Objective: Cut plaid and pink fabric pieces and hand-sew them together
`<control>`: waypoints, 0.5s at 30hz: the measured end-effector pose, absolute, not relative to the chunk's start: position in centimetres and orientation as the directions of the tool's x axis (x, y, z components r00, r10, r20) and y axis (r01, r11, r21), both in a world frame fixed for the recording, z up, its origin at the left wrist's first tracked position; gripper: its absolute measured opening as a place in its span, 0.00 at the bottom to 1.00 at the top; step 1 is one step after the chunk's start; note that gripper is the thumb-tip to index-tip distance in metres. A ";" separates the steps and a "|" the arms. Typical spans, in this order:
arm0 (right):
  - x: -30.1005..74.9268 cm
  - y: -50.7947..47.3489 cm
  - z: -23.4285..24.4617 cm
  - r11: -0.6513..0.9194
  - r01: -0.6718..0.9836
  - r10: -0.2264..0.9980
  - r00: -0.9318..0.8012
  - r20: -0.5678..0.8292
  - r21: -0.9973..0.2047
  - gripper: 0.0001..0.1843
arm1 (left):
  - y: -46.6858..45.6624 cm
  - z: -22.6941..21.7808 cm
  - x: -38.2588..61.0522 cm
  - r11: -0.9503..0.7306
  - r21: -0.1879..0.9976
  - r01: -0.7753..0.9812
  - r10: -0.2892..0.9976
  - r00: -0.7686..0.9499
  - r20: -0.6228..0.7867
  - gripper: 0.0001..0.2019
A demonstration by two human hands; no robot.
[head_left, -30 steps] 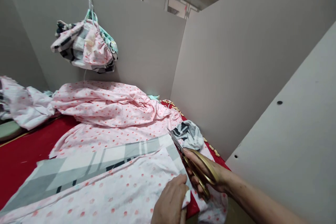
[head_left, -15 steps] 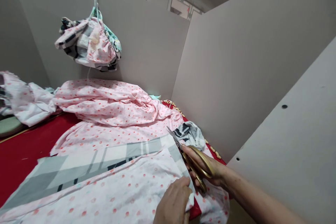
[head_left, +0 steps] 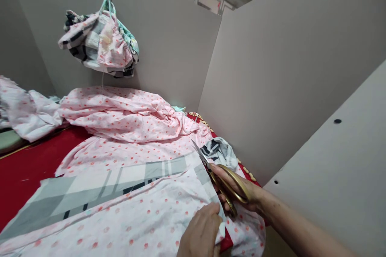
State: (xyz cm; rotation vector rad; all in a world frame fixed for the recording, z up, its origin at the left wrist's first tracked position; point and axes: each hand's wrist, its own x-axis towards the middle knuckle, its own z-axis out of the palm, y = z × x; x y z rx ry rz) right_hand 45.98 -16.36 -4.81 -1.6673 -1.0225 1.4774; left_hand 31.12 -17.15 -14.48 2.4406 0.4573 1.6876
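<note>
My right hand [head_left: 223,176] is closed around gold-handled scissors [head_left: 230,188], whose blades point up and to the left at the right edge of the grey plaid cloth [head_left: 72,188]. Over that plaid lies a white-pink cloth with red dots [head_left: 135,221]. At its lower right corner my left hand [head_left: 200,231] has curled fingers gripping the fabric, a white bit of it poking out beside them. Some fingers of my right hand are hidden behind the handles.
Bunched pink dotted cloth [head_left: 129,116] lies behind, and crumpled plaid cloth [head_left: 221,150] sits right of the blades. A fabric bundle [head_left: 99,46] hangs above. More cloth [head_left: 33,112] is heaped at left on the red tabletop [head_left: 39,164]. Grey panels [head_left: 256,80] enclose the back and right.
The camera view has shifted slightly, with the hanging bundle now higher in the picture. Both hands, the scissors and the cloth keep nearly the same arrangement.
</note>
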 end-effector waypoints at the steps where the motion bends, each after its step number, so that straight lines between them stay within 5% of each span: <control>1: 46.1 -16.4 -4.8 -0.462 0.119 0.887 0.033 -0.461 -0.879 0.26 | -17.2 -14.6 31.1 -0.941 0.293 0.170 0.334 0.328 0.883 0.11; 7: 46.7 -16.1 -5.0 -0.425 0.200 0.895 -0.056 -0.443 -0.883 0.25 | -17.2 -14.6 31.1 -0.935 0.313 0.165 0.352 0.336 0.874 0.12; 15: 46.4 -15.7 -5.4 -0.545 0.161 0.838 0.071 -0.541 -0.823 0.25 | -17.1 -14.3 30.9 -0.940 0.296 0.168 0.336 0.327 0.883 0.12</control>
